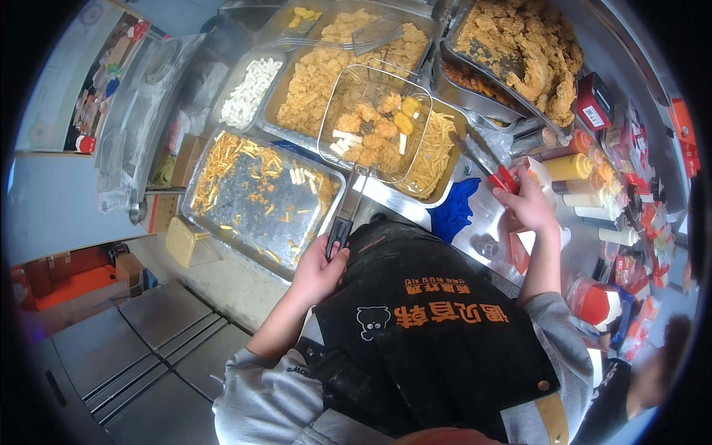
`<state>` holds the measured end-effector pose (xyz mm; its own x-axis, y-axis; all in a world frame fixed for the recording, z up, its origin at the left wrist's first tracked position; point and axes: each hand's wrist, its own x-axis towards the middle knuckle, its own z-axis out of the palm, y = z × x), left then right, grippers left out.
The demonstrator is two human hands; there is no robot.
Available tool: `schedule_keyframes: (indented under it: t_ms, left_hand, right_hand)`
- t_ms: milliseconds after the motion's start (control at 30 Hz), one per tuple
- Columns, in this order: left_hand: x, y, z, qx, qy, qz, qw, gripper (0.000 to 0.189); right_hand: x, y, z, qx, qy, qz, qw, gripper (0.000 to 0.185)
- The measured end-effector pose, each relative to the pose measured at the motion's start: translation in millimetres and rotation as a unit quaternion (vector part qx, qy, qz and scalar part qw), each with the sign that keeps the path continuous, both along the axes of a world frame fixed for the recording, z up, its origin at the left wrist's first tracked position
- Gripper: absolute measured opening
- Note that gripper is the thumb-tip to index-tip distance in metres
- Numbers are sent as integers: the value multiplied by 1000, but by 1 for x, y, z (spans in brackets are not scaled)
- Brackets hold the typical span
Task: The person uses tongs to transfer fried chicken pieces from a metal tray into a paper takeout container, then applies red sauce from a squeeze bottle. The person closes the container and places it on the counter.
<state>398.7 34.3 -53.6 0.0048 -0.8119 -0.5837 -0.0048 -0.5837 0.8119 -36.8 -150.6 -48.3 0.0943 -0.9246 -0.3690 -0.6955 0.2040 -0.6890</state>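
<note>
My left hand (320, 270) grips the black handle (340, 231) of a wire fry basket (364, 89). In the basket lie battered fried pieces (381, 147), yellow nuggets (404, 122) and white sticks (346, 139) that look like rice cakes. It overlaps trays of breaded pieces (303, 89) and French fries (436, 144); whether it rests on them I cannot tell. Red-handled tongs (506, 179) are in my right hand (528, 200), their dark tips apart and pointing toward the fries. Nothing is between the tips.
Left of the basket, a metal tray (233, 183) holds scattered fries and crumbs. White sticks fill a container (253, 86) behind it. Large fried chicken pieces (539, 61) stand at back right. A blue cloth-like item (456, 208), squeeze bottles (567, 167) and another person's arm (648, 384) are rightward.
</note>
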Motion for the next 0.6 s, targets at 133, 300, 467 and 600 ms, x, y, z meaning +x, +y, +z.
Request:
schedule_keyframes:
  t_ms: [133,300,467,600]
  left_hand:
    - [6,-3,-4,-7,9,7,1000,11]
    - [17,-9,-4,3,6,3,1000,11]
    - [27,-20,0,-7,-3,-18,1000,12]
    - [33,-30,2,9,15,-32,999,14]
  right_hand:
    - [48,-3,-38,6,98,57,994,45]
    - [109,14,-111,-30,105,-16,994,57]
    - [115,48,-145,-116,60,-23,991,69]
    - [107,80,-140,-167,55,-58,983,50]
